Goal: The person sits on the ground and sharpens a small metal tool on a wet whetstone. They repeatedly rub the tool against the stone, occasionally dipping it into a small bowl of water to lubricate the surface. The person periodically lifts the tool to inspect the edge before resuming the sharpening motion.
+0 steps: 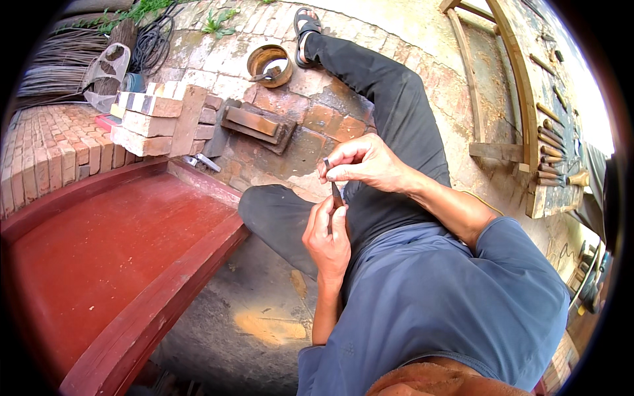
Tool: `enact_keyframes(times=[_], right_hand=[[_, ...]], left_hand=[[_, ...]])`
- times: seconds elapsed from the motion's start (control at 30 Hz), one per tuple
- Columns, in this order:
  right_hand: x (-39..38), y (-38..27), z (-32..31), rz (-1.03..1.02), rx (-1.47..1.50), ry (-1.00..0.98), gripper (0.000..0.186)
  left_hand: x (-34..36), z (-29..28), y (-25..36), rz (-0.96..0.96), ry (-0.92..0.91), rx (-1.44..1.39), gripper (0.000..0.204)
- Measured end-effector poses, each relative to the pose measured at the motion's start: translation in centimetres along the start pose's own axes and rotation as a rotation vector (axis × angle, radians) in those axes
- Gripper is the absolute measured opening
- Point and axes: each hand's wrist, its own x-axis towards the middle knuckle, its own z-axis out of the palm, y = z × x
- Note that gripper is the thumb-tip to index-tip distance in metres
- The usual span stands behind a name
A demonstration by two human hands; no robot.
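I sit on a brick floor with my legs in dark trousers stretched ahead. My left hand point(327, 239) grips the lower end of a small dark, narrow tool point(335, 191) held upright over my lap. My right hand point(362, 164) pinches its upper end between thumb and fingers. The tool's shape is mostly hidden by my fingers.
A long dark-red wooden panel point(112, 264) lies at my left. Stacked bricks point(155, 119) and wood blocks point(254, 124) sit ahead, with a rusty metal ring point(269, 65) beyond. At the right a curved wooden frame point(525, 99) holds several wooden-handled chisels point(551, 158).
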Motion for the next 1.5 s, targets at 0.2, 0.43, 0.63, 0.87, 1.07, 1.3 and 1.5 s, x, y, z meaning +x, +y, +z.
enact_keyframes(times=[0.2, 0.43, 0.63, 0.87, 1.07, 1.3, 1.5], right_hand=[[0.4, 0.9, 0.0, 0.119, -0.005, -0.048, 0.018], [1.5, 2.2, 0.3, 0.144, -0.094, -0.058, 0.025], [5.9, 2.8, -0.6, 0.067, -0.012, 0.120, 0.020], [15.0, 9.7, -3.7, 0.189, -0.315, 0.264, 0.028], [21.0, 14.8, -4.0, 0.044, -0.957, 0.266, 0.047], [23.5, 17.8, -5.2, -0.017, -1.387, 0.144, 0.047], [24.3, 19.0, -4.6, 0.009, -1.502, 0.094, 0.049]], left_hand=[[0.3, 0.5, -0.3, -0.236, -0.042, -0.259, 0.022], [2.0, 1.1, -1.4, -0.338, -0.096, -0.391, 0.029], [5.8, -0.2, -3.6, 0.012, -0.092, 0.083, 0.029], [12.9, -3.2, -8.9, -0.118, -0.163, 0.539, 0.030], [19.1, -4.4, -19.3, -0.124, -0.223, 0.782, 0.038], [22.7, -2.6, -24.2, -0.186, -0.278, 0.761, 0.050], [23.1, -2.1, -25.5, -0.216, -0.357, 0.755, 0.036]])
